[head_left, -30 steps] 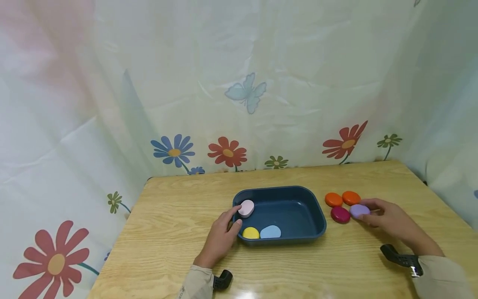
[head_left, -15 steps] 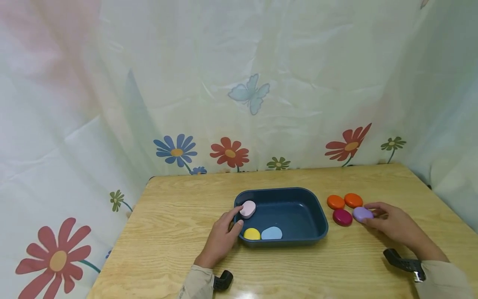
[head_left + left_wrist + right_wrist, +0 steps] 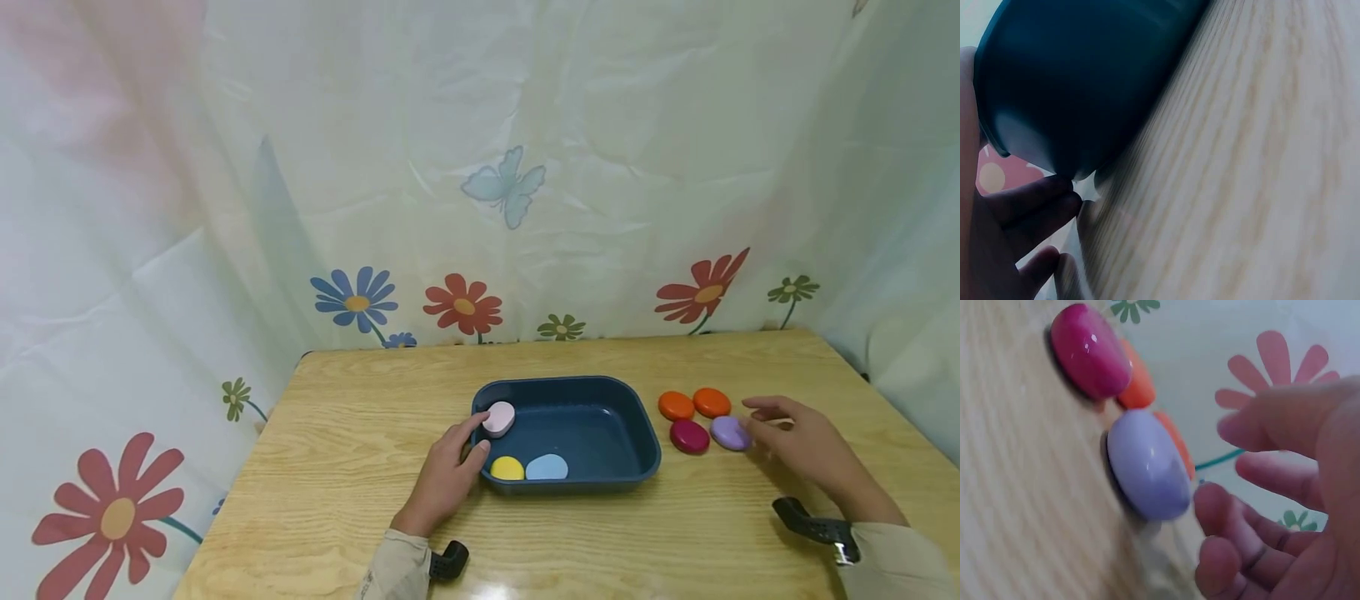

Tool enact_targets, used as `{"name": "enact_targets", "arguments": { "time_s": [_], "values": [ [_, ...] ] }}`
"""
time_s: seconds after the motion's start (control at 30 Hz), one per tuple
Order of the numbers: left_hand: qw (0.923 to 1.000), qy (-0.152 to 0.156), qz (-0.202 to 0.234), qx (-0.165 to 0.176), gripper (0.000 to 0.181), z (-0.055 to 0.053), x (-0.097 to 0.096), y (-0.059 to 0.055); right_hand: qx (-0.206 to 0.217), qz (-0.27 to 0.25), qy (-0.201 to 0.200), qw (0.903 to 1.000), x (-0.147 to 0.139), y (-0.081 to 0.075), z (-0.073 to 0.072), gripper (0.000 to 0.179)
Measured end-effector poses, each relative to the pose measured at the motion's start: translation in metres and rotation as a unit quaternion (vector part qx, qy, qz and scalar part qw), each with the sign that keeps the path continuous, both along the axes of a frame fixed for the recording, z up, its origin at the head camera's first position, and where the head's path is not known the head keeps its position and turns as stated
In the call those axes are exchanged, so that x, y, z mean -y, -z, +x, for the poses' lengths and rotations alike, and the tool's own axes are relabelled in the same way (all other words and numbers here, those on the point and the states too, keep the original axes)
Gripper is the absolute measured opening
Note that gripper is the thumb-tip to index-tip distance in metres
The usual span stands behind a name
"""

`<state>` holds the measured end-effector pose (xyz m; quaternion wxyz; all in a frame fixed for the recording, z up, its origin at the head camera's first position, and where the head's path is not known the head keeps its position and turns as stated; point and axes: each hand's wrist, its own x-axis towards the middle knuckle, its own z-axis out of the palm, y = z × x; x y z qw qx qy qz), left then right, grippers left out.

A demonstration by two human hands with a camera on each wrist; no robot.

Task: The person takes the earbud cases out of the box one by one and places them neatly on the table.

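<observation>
My left hand (image 3: 444,477) grips the left side of a dark blue tray (image 3: 652,454), index finger and thumb over its rim. In the left wrist view, other fingers (image 3: 1041,215) lie against the tray's outside. Inside the tray are a pale pink rounded piece (image 3: 498,419) near that index finger, a yellow one (image 3: 507,468) and a light blue one (image 3: 547,467). My right hand (image 3: 806,446) hovers just right of a smooth lavender rounded piece (image 3: 729,433), fingers parted and holding nothing. The right wrist view shows the fingertips apart from the lavender piece (image 3: 1147,465).
Beside the lavender piece lie a glossy magenta piece (image 3: 689,436) and two orange ones, one left (image 3: 676,406) and one right (image 3: 712,402). All rest on a wooden table (image 3: 360,417), right of the tray. A flower-printed curtain (image 3: 600,167) hangs behind the table.
My right hand has let go of the lavender piece and drawn back slightly to the right, its fingers now apart. The left hand stays at the tray. The head view has shifted slightly.
</observation>
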<state>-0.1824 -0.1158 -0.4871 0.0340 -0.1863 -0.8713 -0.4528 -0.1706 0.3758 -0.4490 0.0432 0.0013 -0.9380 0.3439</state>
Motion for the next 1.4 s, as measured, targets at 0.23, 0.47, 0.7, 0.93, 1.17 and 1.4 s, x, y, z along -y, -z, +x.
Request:
{"name": "enact_targets", "arguments": {
  "time_s": [0.23, 0.47, 0.7, 0.93, 1.17, 1.4],
  "values": [
    [1.0000, 0.002, 0.004, 0.005, 0.048, 0.000, -0.002, 0.000, -0.013, -0.058, -0.006, 0.9982, 0.009, -0.008, -0.008, 0.055],
    [1.0000, -0.001, -0.001, 0.002, 0.048, 0.001, -0.001, -0.002, 0.014, -0.151, -0.061, 0.9866, 0.038, -0.021, -0.021, 0.055],
    [1.0000, 0.006, 0.000, 0.004, 0.048, 0.002, -0.004, -0.003, 0.050, -0.156, -0.141, 0.9764, 0.075, -0.039, -0.029, 0.051],
    [0.9999, 0.008, 0.003, 0.008, 0.048, 0.000, -0.005, -0.004, 0.092, -0.159, -0.207, 0.9610, 0.100, -0.056, -0.034, 0.050],
    [0.9999, 0.004, 0.005, 0.012, 0.047, -0.002, -0.004, -0.003, 0.112, -0.087, -0.299, 0.9438, 0.126, -0.067, -0.050, 0.044],
    [0.9999, -0.004, 0.004, 0.013, 0.048, 0.000, 0.000, 0.000, 0.126, -0.068, -0.331, 0.9327, 0.154, -0.067, -0.064, 0.045]
  ]
}}
